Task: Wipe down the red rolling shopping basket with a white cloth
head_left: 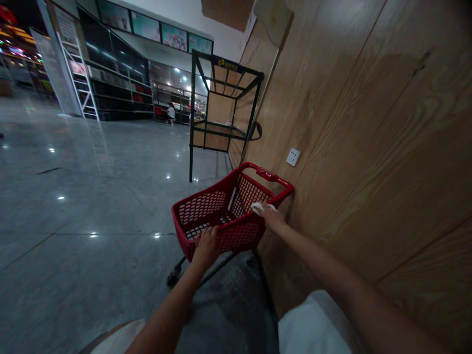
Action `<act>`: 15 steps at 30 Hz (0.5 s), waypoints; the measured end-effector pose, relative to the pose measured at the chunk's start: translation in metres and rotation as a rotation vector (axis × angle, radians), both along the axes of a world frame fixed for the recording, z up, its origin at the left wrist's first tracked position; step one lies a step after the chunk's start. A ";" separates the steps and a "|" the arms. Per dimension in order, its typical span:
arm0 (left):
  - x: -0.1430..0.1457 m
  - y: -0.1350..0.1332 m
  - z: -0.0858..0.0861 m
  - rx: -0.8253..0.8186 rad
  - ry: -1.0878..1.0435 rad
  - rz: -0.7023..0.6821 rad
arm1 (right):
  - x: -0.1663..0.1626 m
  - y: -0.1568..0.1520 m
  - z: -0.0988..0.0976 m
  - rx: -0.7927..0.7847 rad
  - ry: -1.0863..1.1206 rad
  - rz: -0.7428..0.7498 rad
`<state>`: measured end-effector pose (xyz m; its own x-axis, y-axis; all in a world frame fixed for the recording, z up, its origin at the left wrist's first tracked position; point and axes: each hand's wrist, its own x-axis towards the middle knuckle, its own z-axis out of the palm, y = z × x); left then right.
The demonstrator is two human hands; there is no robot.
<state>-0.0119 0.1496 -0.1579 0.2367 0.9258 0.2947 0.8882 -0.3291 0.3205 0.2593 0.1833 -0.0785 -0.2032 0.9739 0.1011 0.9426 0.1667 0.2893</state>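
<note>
A red plastic shopping cart [243, 236] on dark legs stands in front of me, its handle side close to the wooden wall. My left hand [207, 246] is closed over the near rim of the basket, toward its left end. Farther right along that same rim, my right hand [271, 216] grips a white cloth [258, 207] and presses it against the basket edge near the handle. Through the mesh sides, the inside of the basket shows bare red plastic.
The wooden wall [387, 147] with a white socket [293, 157] rises close on my right. Behind the cart stands a dark metal frame rack [191, 118]. Grey shiny floor [92, 196] stretches left. A ladder [79, 78] and a crouching person [170, 113] are farther back.
</note>
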 end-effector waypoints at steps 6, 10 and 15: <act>0.000 0.004 0.000 -0.027 0.041 -0.033 | 0.029 0.008 0.016 0.033 0.002 -0.249; 0.005 0.007 -0.004 0.028 0.081 0.003 | -0.037 -0.012 -0.015 -0.055 0.084 -0.047; 0.007 0.011 -0.009 0.116 0.120 0.104 | -0.111 -0.027 -0.044 -0.094 0.153 0.122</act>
